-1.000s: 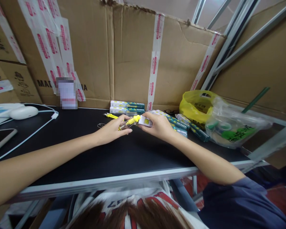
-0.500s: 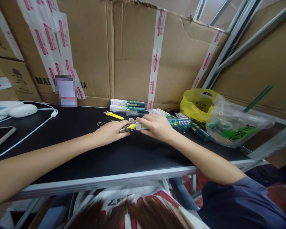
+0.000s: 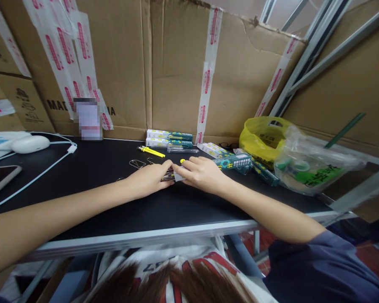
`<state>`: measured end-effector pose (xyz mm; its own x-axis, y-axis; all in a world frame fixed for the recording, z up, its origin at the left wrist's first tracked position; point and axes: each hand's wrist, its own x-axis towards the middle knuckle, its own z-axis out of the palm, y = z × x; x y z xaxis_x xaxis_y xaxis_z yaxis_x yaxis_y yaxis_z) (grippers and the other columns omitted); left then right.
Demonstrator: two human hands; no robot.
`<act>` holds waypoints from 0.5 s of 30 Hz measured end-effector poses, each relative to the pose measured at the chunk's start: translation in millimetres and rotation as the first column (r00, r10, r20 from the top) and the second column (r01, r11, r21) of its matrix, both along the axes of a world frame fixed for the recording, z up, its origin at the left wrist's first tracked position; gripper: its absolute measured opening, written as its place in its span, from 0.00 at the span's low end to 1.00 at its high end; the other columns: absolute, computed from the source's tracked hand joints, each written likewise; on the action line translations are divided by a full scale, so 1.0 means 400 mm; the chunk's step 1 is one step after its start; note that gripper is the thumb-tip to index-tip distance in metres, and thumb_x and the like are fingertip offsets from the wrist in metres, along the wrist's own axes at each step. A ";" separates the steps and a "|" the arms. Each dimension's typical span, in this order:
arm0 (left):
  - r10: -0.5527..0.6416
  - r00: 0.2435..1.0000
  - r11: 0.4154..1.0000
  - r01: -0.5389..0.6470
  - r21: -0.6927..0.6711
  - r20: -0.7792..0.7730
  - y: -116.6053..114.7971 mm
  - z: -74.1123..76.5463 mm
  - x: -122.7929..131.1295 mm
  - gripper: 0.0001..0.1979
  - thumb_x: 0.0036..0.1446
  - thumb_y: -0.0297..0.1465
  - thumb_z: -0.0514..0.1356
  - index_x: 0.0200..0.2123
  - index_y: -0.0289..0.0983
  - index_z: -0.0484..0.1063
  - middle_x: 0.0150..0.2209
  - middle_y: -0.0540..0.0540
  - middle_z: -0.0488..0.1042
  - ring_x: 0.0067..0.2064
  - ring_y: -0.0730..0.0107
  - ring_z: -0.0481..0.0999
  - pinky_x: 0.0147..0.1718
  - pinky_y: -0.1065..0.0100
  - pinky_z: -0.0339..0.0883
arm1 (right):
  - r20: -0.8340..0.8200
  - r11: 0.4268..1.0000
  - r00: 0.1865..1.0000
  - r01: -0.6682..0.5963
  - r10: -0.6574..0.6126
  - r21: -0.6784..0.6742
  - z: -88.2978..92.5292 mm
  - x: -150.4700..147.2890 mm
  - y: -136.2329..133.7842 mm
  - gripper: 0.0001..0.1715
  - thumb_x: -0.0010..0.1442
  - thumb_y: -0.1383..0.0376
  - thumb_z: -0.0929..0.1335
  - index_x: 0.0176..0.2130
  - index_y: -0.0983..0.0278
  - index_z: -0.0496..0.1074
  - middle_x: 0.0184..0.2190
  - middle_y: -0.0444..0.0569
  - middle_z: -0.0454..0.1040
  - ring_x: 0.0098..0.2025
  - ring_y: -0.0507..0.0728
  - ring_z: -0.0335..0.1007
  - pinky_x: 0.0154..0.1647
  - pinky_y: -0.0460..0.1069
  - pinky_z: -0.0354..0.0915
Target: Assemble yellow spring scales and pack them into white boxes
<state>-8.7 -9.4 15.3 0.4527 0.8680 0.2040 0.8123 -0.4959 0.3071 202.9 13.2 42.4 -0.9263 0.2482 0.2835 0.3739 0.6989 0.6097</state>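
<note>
My left hand (image 3: 150, 177) is closed around a slim, dark pen-like item (image 3: 168, 175) with a clear, shiny surface, and its end meets the box at my right hand. My right hand (image 3: 205, 172) grips a narrow white-and-teal printed box (image 3: 233, 161); its white end pokes out by my fingers. Much of the slim item is hidden by the fingers and the box. A small round yellow piece (image 3: 182, 161) shows just behind the right fingertips. Beyond the left hand lie a slim yellow tool (image 3: 151, 151) and wire loops (image 3: 137, 163).
Stacked narrow boxes (image 3: 169, 139) stand by the cardboard wall (image 3: 177, 75), with a clear plastic tube (image 3: 183, 150) in front. To the right are more boxes (image 3: 265, 173), a yellow bag (image 3: 249, 134) and a clear bag (image 3: 316, 168). Left are a phone (image 3: 1, 179) and white cable (image 3: 58, 162).
The slim item has gone further into the box, and its yellow part no longer shows between my hands. Both hands have shifted slightly; the wire loops are more exposed.
</note>
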 end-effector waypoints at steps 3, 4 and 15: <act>-0.029 0.987 0.999 0.036 -0.041 0.159 -0.009 0.001 0.008 0.19 0.54 0.41 0.60 0.45 0.40 0.59 0.34 0.46 0.75 0.35 0.58 0.77 0.31 0.66 0.64 | -0.002 0.999 0.999 -0.032 0.032 0.039 -0.009 -0.005 -0.009 0.18 0.69 0.65 0.58 0.56 0.64 0.64 0.32 0.50 0.72 0.32 0.54 0.62 0.30 0.50 0.49; -0.047 0.977 0.997 0.060 -0.055 0.209 -0.011 0.002 0.010 0.21 0.53 0.41 0.60 0.46 0.40 0.58 0.33 0.48 0.74 0.35 0.59 0.76 0.32 0.66 0.64 | -0.002 0.997 0.999 -0.047 0.047 0.057 -0.012 -0.006 -0.011 0.19 0.69 0.66 0.57 0.56 0.63 0.63 0.32 0.49 0.71 0.32 0.54 0.61 0.29 0.50 0.49; -0.100 0.884 0.935 0.240 -0.260 0.456 0.031 0.024 -0.030 0.29 0.53 0.40 0.62 0.55 0.40 0.57 0.30 0.53 0.70 0.22 0.76 0.69 0.22 0.71 0.65 | 0.030 0.998 0.999 0.044 -0.045 0.044 0.011 0.008 0.010 0.19 0.69 0.64 0.57 0.57 0.57 0.63 0.35 0.49 0.71 0.32 0.53 0.60 0.29 0.49 0.47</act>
<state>-20.7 2.9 24.9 0.5268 0.8359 0.1541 0.4762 -0.4404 0.7611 206.0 17.3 47.0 -0.9230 0.2777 0.2665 0.3848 0.6548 0.6505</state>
